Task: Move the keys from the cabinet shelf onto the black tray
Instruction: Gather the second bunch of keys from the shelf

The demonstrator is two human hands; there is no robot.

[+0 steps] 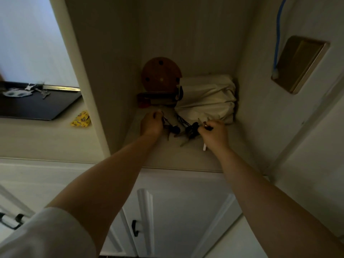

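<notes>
Both of my arms reach into the dim cabinet shelf (186, 157). A dark heap of keys (188, 132) with cords lies on it between my hands. My left hand (151, 125) is closed on a bunch of keys at the heap's left side. My right hand (214, 133) is closed on another bunch at its right, fingers hiding most of it. The black tray (37, 107) rests on the counter at the left, outside the cabinet. A few keys with a pale tag (28, 91) lie near the tray's far edge.
At the shelf's back stand a round brown cork-like disc (161, 77) on a dark holder and a white folded bag (208, 97). A yellow packet (81, 120) lies beside the tray. The open cabinet door with a brass plate (299, 64) and a blue cable (278, 34) is on the right.
</notes>
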